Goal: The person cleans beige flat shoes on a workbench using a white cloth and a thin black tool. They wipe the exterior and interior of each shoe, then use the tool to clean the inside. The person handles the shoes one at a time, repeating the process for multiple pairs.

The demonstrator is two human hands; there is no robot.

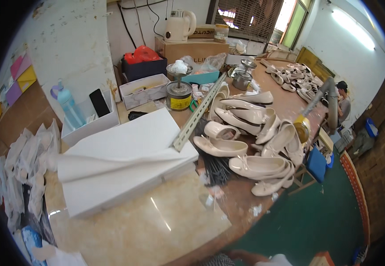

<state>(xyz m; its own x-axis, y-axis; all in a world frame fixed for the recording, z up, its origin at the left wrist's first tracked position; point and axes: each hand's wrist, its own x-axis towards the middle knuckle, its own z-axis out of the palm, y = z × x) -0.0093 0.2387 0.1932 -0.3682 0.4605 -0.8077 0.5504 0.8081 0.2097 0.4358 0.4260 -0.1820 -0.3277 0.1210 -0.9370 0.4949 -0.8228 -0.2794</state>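
Observation:
At the lower edge, a strip of bare skin [247, 256] shows beside dark patterned cloth. It may be part of my right arm or hand, but its fingers cannot be made out. Just right of it lies something white [280, 260], cut off by the frame; I cannot tell whether it is held. My left hand is not in view. Ahead, a pile of glossy beige ballet flats [256, 166] with small bows covers the table's right edge. Left of the pile, a white sheet [112, 168] drapes over a pale flat stack, and a slotted metal angle bar [197, 117] rests its near end there.
Clear bags with tan pieces [26, 170] hang at left. A white box [112, 116] holds a phone and a blue bottle [70, 106]. Cans [178, 95], open boxes and a kettle [179, 26] stand behind. More shoes [296, 80] and another person [344, 104] are farther right.

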